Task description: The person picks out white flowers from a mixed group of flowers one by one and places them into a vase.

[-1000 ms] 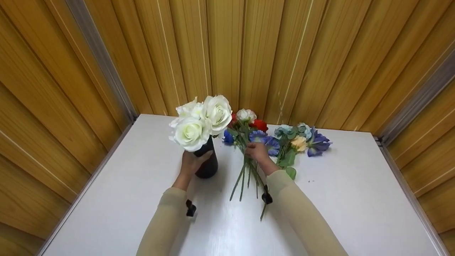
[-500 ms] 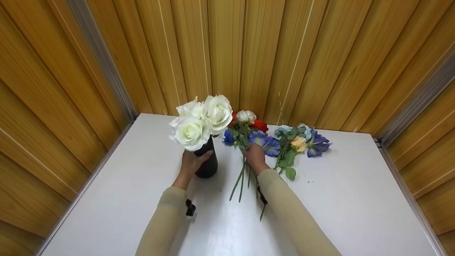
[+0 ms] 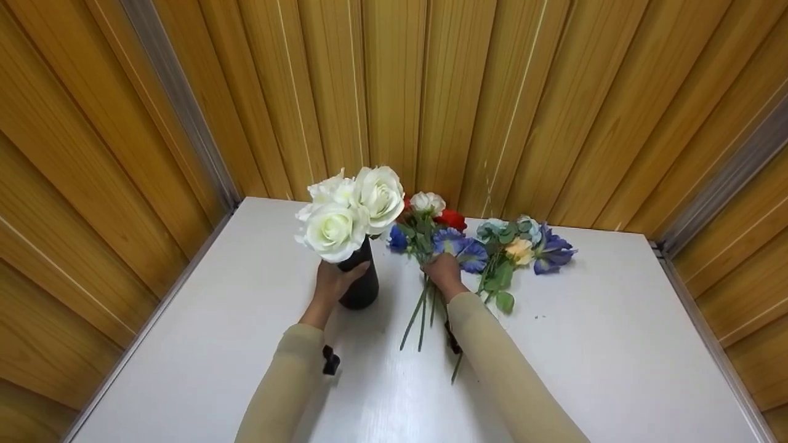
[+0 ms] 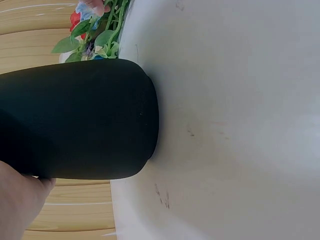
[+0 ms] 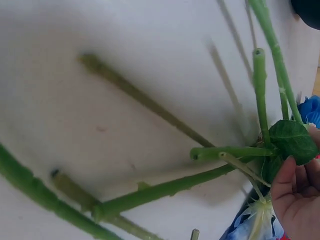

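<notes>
Around the upper part of a black vase (image 3: 360, 283) my left hand (image 3: 333, 280) is curled, with the thumb across its front. The vase stands upright, holding several large white roses (image 3: 335, 231). In the left wrist view its dark base (image 4: 125, 120) meets the white tabletop. My right hand (image 3: 444, 271) is in a bunch of artificial flowers, pinching at the stems (image 3: 422, 307) just below the blue-purple blooms (image 3: 458, 246). The right wrist view has its thumb and curled fingers (image 5: 285, 180) beside a green leaf (image 5: 292, 142), among cut stem ends. The pinched part is hidden.
Right of the bunch lies another group: pale blue flowers (image 3: 492, 227), a peach flower (image 3: 520, 251) and a purple flower (image 3: 553, 251). A small white bloom (image 3: 427, 202) and red flowers (image 3: 452, 219) lie toward the back wooden wall (image 3: 394, 92). The white table (image 3: 246, 344) has metal-edged sides.
My right hand has shifted slightly down and its wrist has swung left over the stems, with the fingers drawn in. The left hand and the vase have stayed in place.
</notes>
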`<state>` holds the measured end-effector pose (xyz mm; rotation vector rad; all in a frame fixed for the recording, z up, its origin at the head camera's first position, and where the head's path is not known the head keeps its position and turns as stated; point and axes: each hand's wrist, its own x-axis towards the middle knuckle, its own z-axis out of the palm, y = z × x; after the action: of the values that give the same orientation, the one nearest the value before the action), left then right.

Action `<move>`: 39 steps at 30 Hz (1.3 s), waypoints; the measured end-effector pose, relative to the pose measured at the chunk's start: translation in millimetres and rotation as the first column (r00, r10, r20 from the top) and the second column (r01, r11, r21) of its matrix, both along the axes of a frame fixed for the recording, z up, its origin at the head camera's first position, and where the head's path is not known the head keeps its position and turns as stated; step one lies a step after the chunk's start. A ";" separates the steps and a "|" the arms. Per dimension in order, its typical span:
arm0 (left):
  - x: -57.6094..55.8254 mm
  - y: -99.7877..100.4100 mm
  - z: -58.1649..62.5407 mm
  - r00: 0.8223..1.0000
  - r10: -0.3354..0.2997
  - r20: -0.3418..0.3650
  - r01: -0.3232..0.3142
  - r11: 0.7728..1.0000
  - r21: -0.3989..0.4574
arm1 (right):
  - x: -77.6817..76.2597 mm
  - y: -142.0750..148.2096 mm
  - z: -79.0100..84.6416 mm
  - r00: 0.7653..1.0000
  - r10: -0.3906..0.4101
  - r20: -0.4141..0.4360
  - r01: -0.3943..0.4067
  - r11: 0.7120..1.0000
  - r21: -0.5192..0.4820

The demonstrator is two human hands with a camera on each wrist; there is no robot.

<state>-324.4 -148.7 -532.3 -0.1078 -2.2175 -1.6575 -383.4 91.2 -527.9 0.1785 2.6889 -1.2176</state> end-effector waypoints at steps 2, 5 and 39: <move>0.1 0.2 -0.1 1.000 0.000 0.002 0.000 1.000 0.011 | -2.3 1.9 0.0 0.997 -0.046 0.067 0.052 0.994 -0.093; 0.1 0.0 -0.4 1.000 0.003 0.010 -0.004 1.000 0.020 | -6.4 4.2 -1.4 0.981 -0.095 0.170 0.135 0.961 -0.241; -0.4 1.1 0.7 1.000 0.023 0.010 -0.022 0.999 -0.044 | 64.1 29.2 63.5 0.954 -0.192 -0.229 -0.043 0.669 -0.742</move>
<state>-324.8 -147.6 -531.6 -0.0857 -2.2552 -1.6014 -319.3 120.4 -464.4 -0.0175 2.1345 -2.4160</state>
